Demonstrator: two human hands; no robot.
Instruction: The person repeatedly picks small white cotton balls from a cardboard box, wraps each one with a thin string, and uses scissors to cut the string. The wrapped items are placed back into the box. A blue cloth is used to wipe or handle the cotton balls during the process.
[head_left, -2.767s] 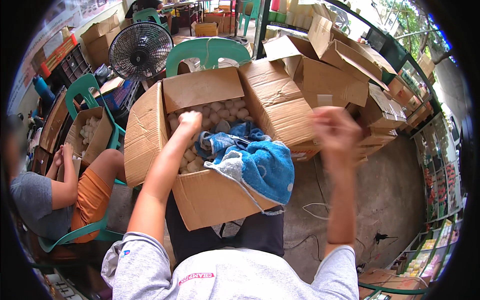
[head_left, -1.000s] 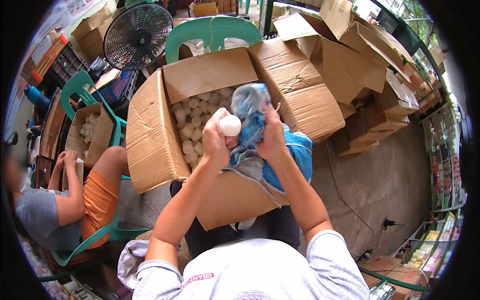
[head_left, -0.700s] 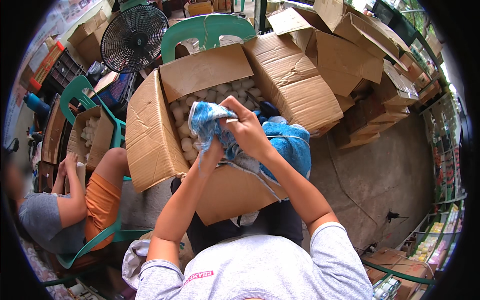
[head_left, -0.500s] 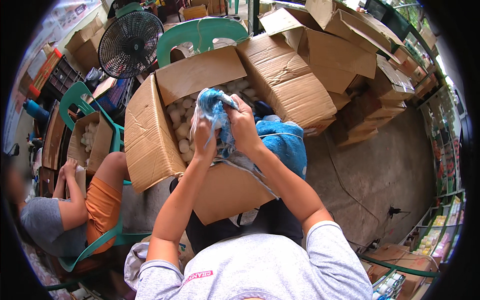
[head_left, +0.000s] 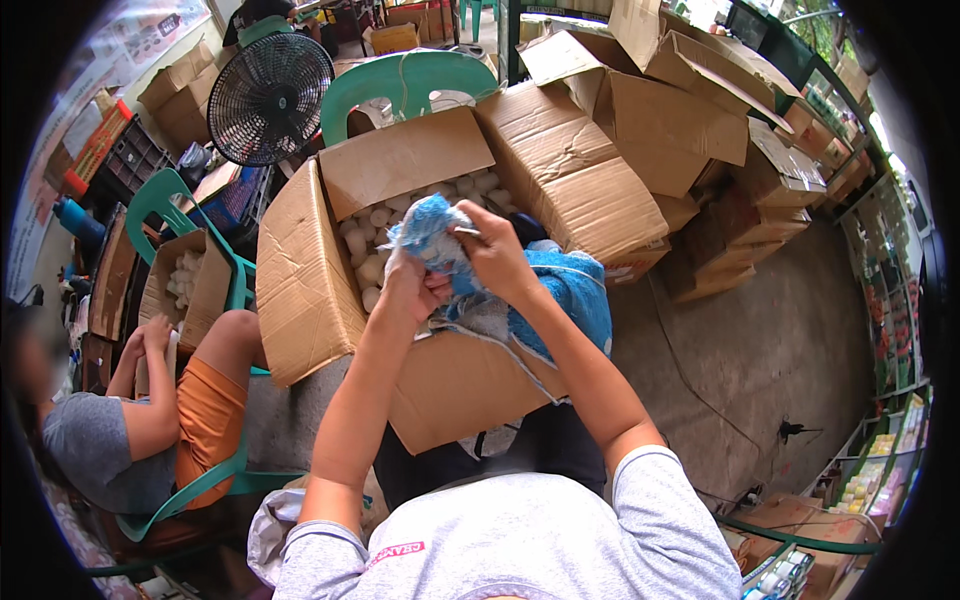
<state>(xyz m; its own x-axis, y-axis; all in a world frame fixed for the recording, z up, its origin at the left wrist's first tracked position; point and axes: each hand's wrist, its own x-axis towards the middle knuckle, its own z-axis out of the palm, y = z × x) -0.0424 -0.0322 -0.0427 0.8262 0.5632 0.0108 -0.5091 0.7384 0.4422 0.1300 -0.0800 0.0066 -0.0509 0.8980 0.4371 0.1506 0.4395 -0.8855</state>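
Both my hands work on a blue-and-white fuzzy cloth (head_left: 432, 222) above a large open cardboard box (head_left: 305, 285). My left hand (head_left: 408, 288) is closed on the cloth's lower left part, its fingers curled inward. My right hand (head_left: 492, 255) pinches the cloth's right side; a small pale bit shows at its fingertips, too small to name. Under the hands, the box holds many rounded white pieces (head_left: 372, 268). Just right of my right hand, a larger blue cloth bundle (head_left: 575, 300) with a pale cord across it lies over the box's side.
At the left a person (head_left: 120, 430) sits on a green chair beside a small box (head_left: 205, 265) of similar white pieces. A black fan (head_left: 270, 98) and a green chair (head_left: 400, 85) stand beyond my box. Stacked cartons (head_left: 680, 120) fill the far right; a cable (head_left: 690, 385) crosses the floor.
The cloth has been turned and spread out more between my hands. My right hand has shifted slightly right and down, and my left fingers now curl under the cloth.
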